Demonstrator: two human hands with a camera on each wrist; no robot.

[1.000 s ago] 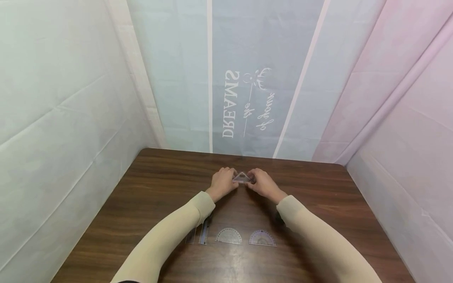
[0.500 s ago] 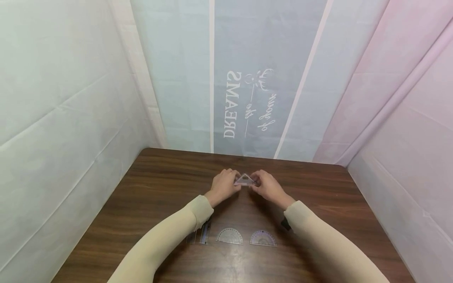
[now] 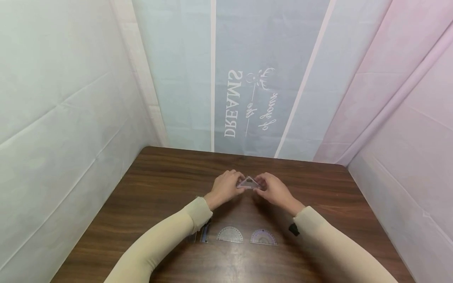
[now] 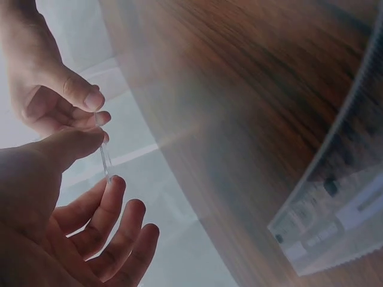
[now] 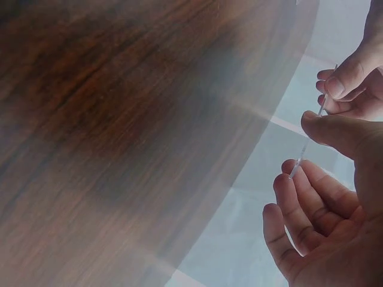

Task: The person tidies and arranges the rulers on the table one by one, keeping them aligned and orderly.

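Note:
Both hands hold a small clear set square (image 3: 249,186) between them, above the far half of the table. My left hand (image 3: 225,186) pinches its left corner between thumb and fingers. At the opposite corner, my right hand (image 3: 277,191) pinches it the same way. The wrist views show the set square edge-on, as a thin clear strip (image 4: 105,156) between thumb and fingertips. Nearer my body lie a clear protractor (image 3: 230,235) and a purple-tinted protractor (image 3: 263,237), side by side, flat edges toward me.
Left of the protractors lie a blue-tinted ruler (image 3: 204,234) and a clear strip (image 3: 191,237), partly hidden by my left sleeve. A clear tick-marked plastic piece (image 4: 335,230) looms in the left wrist view. Cloth walls (image 3: 255,51) enclose the wooden table (image 3: 170,173).
Both hands have shifted slightly right and toward me with the set square held between them. The right forearm has swung outward a little. The protractors stay where they were.

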